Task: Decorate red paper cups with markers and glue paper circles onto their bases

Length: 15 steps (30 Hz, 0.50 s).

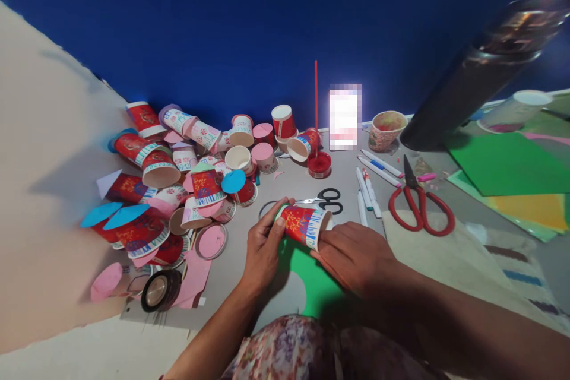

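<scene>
Both hands, left hand (262, 249) and right hand (351, 258), grasping one red paper cup (303, 224) over green paper (318, 288); heap of decorated cups (178, 184) already piled alongside.

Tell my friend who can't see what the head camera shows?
Two hands, left hand and right hand, hold a red paper cup sideways over green paper. Decorated cups pile left; red scissors lie right.

No text, label or number can be read anywhere.
</scene>
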### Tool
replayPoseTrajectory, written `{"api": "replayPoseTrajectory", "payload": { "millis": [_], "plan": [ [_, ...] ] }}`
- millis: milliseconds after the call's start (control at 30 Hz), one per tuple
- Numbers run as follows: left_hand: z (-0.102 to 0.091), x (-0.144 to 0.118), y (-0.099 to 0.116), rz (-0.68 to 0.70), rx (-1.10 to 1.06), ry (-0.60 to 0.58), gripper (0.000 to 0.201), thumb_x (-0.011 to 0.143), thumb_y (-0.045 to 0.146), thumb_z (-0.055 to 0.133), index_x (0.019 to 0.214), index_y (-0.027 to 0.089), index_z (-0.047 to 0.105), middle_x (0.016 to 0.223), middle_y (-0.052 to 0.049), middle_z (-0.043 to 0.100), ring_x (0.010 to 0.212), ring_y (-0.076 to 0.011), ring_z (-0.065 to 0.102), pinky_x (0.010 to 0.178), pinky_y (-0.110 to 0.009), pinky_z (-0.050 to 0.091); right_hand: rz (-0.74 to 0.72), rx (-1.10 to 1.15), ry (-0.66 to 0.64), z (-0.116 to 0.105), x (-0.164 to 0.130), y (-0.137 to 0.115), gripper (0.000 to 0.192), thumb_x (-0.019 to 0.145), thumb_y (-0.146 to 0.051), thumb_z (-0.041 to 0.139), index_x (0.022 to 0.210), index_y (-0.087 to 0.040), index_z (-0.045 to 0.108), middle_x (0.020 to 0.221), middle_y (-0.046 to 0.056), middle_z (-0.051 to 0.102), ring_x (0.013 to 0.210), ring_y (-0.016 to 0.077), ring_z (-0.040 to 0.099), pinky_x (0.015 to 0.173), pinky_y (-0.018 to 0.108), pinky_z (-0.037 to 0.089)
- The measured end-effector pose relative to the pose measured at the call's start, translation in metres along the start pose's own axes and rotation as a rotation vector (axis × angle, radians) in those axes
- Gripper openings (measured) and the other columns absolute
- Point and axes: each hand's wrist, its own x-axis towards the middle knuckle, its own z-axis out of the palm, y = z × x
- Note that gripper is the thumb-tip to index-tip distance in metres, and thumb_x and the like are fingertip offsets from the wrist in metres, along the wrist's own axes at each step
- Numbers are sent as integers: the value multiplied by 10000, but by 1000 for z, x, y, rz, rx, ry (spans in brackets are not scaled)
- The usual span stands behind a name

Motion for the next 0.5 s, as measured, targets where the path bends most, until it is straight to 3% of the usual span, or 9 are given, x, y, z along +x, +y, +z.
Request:
{"api": "replayPoseTrajectory", "payload": {
  "millis": [200, 333, 400, 500],
  "plan": [
    [1, -1, 2, 4, 10, 11, 496, 961, 500, 695, 1393, 255, 695, 1450, -106, 690, 1361, -317, 620, 1127, -406, 482, -23, -7, 26, -1, 2, 0, 163, 952, -96, 610, 830, -159, 697, 768, 51, 716, 686, 190, 575, 658, 355, 352],
    [0, 0, 4, -6, -106, -7, 538, 916, 536, 734, 1385, 275, 697, 1415, -120, 709, 1328, -340, 641, 1077, -427, 527, 28, 44, 24, -4, 6, 4, 227, 996, -148, 586, 792, -166, 684, 750, 54, 720, 661, 184, 579, 634, 347, 350],
    [0, 2, 7, -20, -204, -21, 551, 914, 573, 720, 1375, 272, 694, 1388, -131, 720, 1264, -338, 680, 1023, -428, 555, 137, 150, 10, -7, 8, 9, 305, 1038, -203, 546, 753, -180, 653, 713, 39, 699, 633, 165, 575, 609, 324, 357],
    [0, 3, 11, -50, -321, -13, 501, 918, 561, 721, 1293, 228, 722, 1275, -137, 765, 1084, -293, 747, 924, -390, 575, 469, 471, -85, -12, 11, 18, 390, 1065, -321, 497, 707, -203, 597, 647, 6, 650, 580, 137, 570, 562, 272, 382]
  ]
}}
